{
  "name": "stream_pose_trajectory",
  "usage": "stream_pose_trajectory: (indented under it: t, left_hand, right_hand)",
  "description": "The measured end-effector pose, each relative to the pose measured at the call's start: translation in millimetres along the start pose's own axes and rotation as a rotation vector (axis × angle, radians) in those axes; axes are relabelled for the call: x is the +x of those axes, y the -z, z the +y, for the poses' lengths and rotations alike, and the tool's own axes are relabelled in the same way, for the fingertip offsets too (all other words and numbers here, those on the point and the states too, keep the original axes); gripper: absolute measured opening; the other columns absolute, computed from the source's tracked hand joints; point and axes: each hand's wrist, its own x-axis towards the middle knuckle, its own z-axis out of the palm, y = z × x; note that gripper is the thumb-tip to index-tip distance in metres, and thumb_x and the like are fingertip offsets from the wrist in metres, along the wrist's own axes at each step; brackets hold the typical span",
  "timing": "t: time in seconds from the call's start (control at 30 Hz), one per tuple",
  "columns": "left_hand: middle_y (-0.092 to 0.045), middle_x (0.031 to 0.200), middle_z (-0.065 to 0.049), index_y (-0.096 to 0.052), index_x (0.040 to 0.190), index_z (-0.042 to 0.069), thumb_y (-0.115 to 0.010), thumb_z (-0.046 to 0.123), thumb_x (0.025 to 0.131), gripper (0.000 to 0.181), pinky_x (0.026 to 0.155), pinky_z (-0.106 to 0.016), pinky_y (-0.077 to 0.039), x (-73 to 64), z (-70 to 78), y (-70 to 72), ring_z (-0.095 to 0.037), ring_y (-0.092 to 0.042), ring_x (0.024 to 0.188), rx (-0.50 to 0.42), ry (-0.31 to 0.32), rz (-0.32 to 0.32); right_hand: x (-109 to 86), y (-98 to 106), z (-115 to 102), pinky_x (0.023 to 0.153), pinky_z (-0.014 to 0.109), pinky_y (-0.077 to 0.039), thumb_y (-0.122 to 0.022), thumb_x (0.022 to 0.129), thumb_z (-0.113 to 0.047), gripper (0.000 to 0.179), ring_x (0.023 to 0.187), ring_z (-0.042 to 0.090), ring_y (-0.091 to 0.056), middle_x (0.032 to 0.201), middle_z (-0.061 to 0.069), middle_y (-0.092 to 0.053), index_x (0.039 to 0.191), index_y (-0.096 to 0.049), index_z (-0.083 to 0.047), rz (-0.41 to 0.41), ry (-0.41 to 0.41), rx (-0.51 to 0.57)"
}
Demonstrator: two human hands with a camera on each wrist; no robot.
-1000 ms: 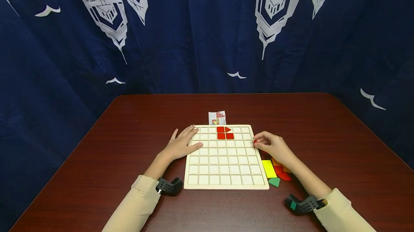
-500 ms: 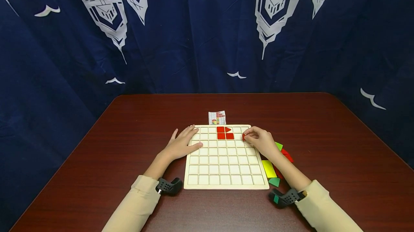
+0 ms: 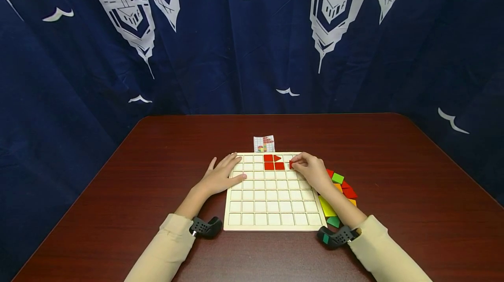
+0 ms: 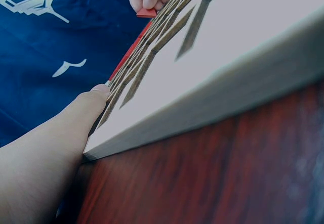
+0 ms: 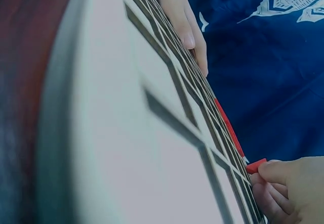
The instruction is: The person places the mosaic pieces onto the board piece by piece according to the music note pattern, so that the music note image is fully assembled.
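Observation:
A pale wooden board (image 3: 275, 207) with a raised grid lies on the table. Near its top, three red squares (image 3: 269, 166) and a red triangle (image 3: 277, 158) fill neighbouring cells. My left hand (image 3: 220, 176) rests on the board's upper left edge, fingers straight and thumb out over the cells. Over the upper right cells, my right hand (image 3: 311, 170) pinches a small red tile (image 3: 291, 165) between thumb and fingers. In the right wrist view this red tile (image 5: 256, 166) sticks out from the fingertips, close over the board. Its full outline is partly hidden by the fingers.
Right of the board lie loose tiles: a yellow piece (image 3: 326, 207), a dark green one (image 3: 334, 221), a light green one (image 3: 337, 178) and several red ones (image 3: 348, 192), partly behind my right forearm. A small printed grid card (image 3: 264, 144) lies beyond the board's top edge.
My right hand has moved left and away from me, from beside the board's right edge to over its upper right cells, carrying the red tile. The left hand has stayed put.

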Motion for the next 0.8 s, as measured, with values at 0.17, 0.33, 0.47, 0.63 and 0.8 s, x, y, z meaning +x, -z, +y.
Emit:
stream_pose_trajectory:
  t: [0.17,0.33,0.47,0.63,0.8]
  left_hand:
    - [-0.013,0.154,0.000,-0.024,0.145,0.022,-0.041,0.060,0.087,0.071,0.112,-0.051,0.005,-0.4,-0.2,0.3,-0.016,-0.011,0.142,0.002,0.001,-0.003]
    - [-0.013,0.154,0.000,-0.024,0.145,0.022,-0.042,0.060,0.087,0.071,0.112,-0.051,0.005,-0.6,0.3,0.9,-0.016,-0.011,0.142,-0.001,-0.003,0.000]
    - [-0.013,0.154,0.000,-0.024,0.145,0.022,-0.042,0.060,0.087,0.071,0.112,-0.052,0.004,-0.5,0.4,0.6,-0.017,-0.011,0.142,-0.001,-0.006,0.001]
    - [-0.013,0.154,-0.001,-0.024,0.145,0.021,-0.042,0.059,0.088,0.071,0.112,-0.052,0.005,-1.0,0.8,1.6,-0.018,-0.011,0.142,-0.005,-0.008,-0.002]
    - [-0.013,0.154,-0.001,-0.025,0.145,0.021,-0.043,0.059,0.088,0.071,0.112,-0.053,0.004,-1.1,1.5,2.3,-0.019,-0.012,0.142,-0.007,-0.008,0.001]
  right_hand:
    - [0.6,-2.9,-1.8,0.067,0.024,-0.048,-0.062,0.086,-0.010,0.012,0.077,0.018,-0.062,0.089,0.011,-0.068,0.097,-0.064,-0.006,0.003,0.024,-0.030]
    - [1.8,-4.5,-4.6,0.065,0.025,-0.044,-0.063,0.085,-0.010,0.015,0.074,0.017,-0.057,0.086,0.009,-0.067,0.099,-0.064,-0.007,-0.006,0.039,-0.107]
    - [1.1,-5.2,-4.7,0.065,0.025,-0.043,-0.064,0.084,-0.012,0.015,0.073,0.016,-0.054,0.086,0.008,-0.064,0.099,-0.066,-0.007,-0.006,0.047,-0.149]
    - [-0.2,-6.4,-2.8,0.068,0.027,-0.044,-0.063,0.085,-0.013,0.008,0.076,0.018,-0.052,0.093,0.009,-0.062,0.091,-0.067,-0.008,-0.002,0.075,-0.177]
    - [-0.5,-8.2,-0.5,0.070,0.029,-0.045,-0.061,0.086,-0.011,0.009,0.078,0.019,-0.052,0.097,0.010,-0.061,0.093,-0.067,-0.008,0.002,0.085,-0.169]
